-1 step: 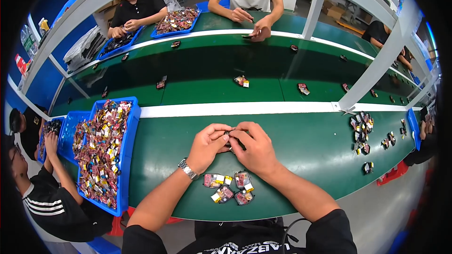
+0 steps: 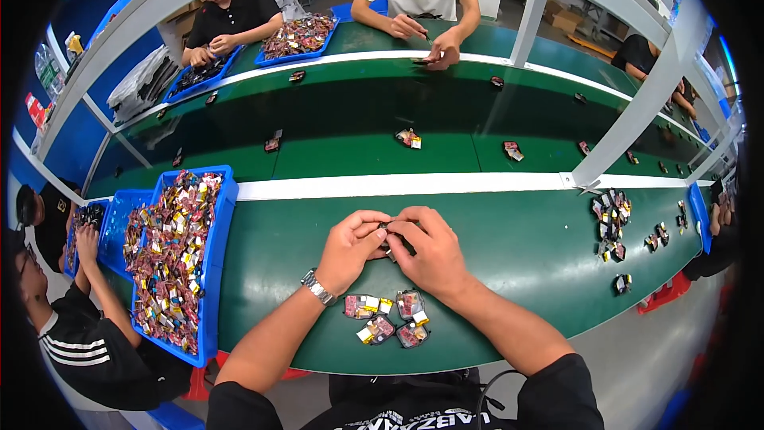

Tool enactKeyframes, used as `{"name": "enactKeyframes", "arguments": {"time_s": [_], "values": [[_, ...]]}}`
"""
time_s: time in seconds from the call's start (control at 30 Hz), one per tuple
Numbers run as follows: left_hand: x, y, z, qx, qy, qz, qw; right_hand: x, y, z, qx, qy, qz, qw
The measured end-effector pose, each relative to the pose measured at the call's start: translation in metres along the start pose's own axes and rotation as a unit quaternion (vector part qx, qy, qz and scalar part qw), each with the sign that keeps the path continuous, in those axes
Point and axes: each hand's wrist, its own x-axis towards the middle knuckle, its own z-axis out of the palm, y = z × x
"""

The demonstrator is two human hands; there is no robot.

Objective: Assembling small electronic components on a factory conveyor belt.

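My left hand (image 2: 350, 243) and my right hand (image 2: 430, 251) meet above the green worktop, fingertips pinched together. Between them is a small dark part (image 2: 384, 225), mostly covered by the fingers, so its kind cannot be made out. Just nearer to me lies a cluster of several small electronic modules: a module with white and yellow tabs (image 2: 362, 306), a dark-cased module (image 2: 411, 302), and others below them with red boards showing through clear or dark casings. Neither hand touches this cluster.
A blue tray (image 2: 208, 302) heaped with modules stands at left, beside another blue tray (image 2: 119, 215). A module pile (image 2: 611, 223) lies at right. Beyond a white rail (image 2: 398, 185), a green conveyor (image 2: 342, 155) carries scattered modules. A grey post (image 2: 637, 111) rises at right. Co-workers sit around.
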Motion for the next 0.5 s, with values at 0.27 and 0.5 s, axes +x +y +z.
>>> {"name": "enactKeyframes", "arguments": {"time_s": [0.27,0.5], "values": [[0.000,-0.005,0.006,0.059,0.040,0.030,0.997,-0.002,0.005,0.000,0.203,-0.033,0.168,0.964],[0.003,-0.011,0.007,0.057,0.041,0.075,0.995,-0.003,0.002,0.000,0.200,-0.035,0.177,0.963]]}}
